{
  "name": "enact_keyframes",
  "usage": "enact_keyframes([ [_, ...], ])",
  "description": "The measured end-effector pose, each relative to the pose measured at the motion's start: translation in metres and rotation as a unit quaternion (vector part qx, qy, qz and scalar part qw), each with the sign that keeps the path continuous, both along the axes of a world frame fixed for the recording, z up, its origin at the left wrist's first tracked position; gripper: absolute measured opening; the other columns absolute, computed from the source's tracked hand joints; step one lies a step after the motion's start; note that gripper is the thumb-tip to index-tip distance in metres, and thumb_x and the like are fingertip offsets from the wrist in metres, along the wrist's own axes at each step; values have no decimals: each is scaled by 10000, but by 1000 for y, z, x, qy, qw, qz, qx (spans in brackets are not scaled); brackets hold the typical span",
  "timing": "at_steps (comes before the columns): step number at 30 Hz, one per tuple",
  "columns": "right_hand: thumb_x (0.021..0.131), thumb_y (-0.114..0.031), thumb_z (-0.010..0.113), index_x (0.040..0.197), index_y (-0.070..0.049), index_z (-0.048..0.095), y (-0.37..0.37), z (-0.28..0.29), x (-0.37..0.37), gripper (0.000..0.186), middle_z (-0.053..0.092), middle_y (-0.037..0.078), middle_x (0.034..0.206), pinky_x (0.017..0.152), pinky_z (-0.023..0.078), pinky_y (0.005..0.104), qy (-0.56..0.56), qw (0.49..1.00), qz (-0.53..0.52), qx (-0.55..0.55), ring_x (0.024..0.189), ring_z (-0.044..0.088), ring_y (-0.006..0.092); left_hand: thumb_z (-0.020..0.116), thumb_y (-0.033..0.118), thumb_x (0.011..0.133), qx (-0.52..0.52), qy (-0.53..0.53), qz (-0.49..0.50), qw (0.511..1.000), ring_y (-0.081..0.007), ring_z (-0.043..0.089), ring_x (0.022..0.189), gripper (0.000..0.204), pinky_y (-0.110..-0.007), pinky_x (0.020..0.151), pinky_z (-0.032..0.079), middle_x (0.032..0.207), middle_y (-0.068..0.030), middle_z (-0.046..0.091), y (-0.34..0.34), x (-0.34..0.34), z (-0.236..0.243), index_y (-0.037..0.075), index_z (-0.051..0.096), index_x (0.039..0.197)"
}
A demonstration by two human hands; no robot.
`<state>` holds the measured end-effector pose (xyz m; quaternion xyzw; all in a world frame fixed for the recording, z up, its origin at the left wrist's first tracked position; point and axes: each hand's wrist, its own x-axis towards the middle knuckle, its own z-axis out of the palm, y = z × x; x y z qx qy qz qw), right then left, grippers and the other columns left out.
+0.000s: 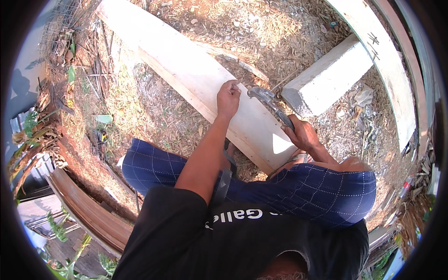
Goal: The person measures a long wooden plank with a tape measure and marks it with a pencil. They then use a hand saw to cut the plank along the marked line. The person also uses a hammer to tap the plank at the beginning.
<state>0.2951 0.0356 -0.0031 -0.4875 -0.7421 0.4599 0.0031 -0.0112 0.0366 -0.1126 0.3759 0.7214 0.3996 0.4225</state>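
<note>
A long pale board [186,60] runs diagonally from the upper left down to my knees. My left hand [228,99] rests at the board's far edge, fingers closed in a pinch; what they hold, if anything, is too small to make out. My right hand [301,135] is wrapped round the dark grip of a claw hammer [262,94]. The hammer's metal head is just right of my left fingertips, over the board's far edge. I cannot tell whether the head touches the wood.
A thick concrete block [331,74] lies on the ground to the right. Beyond it curves another pale board [385,60]. Dry wood chips and litter cover the ground, with a stick [235,59] behind my board. Stacked brown planks [88,205] are at the lower left.
</note>
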Motion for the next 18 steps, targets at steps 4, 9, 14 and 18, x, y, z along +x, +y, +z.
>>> enact_keyframes([
  [4, 1000, -351, 637, 1039, -40, 605, 20, 43, -6, 315, 596, 94, 743, 648, 489, 385, 188, 981, -24, 42, 678, 590, 269, 675, 36, 855, -48, 14, 4, 999, -167, 654, 769, 292, -321, 736, 535, 864, -59, 676, 5, -3, 17, 28, 701, 1145],
  [9, 1005, -265, 605, 1173, -28, 542, -7, -59, 31, 297, 633, 158, 745, 657, 513, 404, 187, 978, 52, 71, 719, 648, 351, 680, 109, 861, -92, 44, -11, 995, -183, 663, 716, 328, -329, 690, 529, 812, -72, 702, 20, -16, 22, 22, 694, 1177],
  [14, 985, -386, 644, 1164, -3, 591, 4, 17, -3, 426, 681, 281, 871, 703, 518, 501, 28, 999, -28, -18, 797, 691, 454, 679, 119, 871, -82, 8, -4, 997, -147, 640, 646, 304, -310, 614, 518, 795, -52, 685, 40, -11, 25, 18, 692, 1158],
  [18, 1010, -357, 635, 1032, -42, 550, 16, 44, -4, 328, 565, 56, 730, 576, 462, 329, 323, 943, -68, 49, 636, 539, 151, 682, 156, 884, -76, -32, 41, 996, -128, 613, 585, 259, -303, 573, 511, 782, -45, 688, 28, -10, 30, 23, 706, 1105],
])
